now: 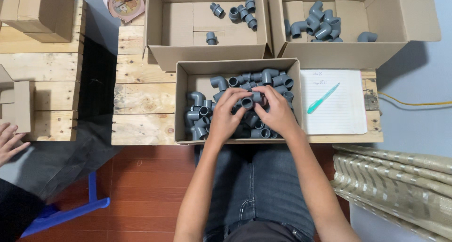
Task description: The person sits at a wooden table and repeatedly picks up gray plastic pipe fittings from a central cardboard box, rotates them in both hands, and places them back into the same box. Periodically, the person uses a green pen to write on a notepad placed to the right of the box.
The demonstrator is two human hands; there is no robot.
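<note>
Gripping: left hand (225, 116) and right hand (278, 111) pinch one grey plastic fitting (248, 102) between their fingertips, its round open end facing up.
Fitting: short, smooth tube, held just above the heap.
Under the grip: near box (182, 101), plain brown cardboard, piled with grey elbows (197, 112).
Beyond the grip: two open cartons, one with straight couplers (240, 10), one with bent elbow pieces (316, 23).
Right of the grip: lined notebook (341, 115), teal pen (323, 98).
Below all: rough pale pallet planks (141, 98).
</note>
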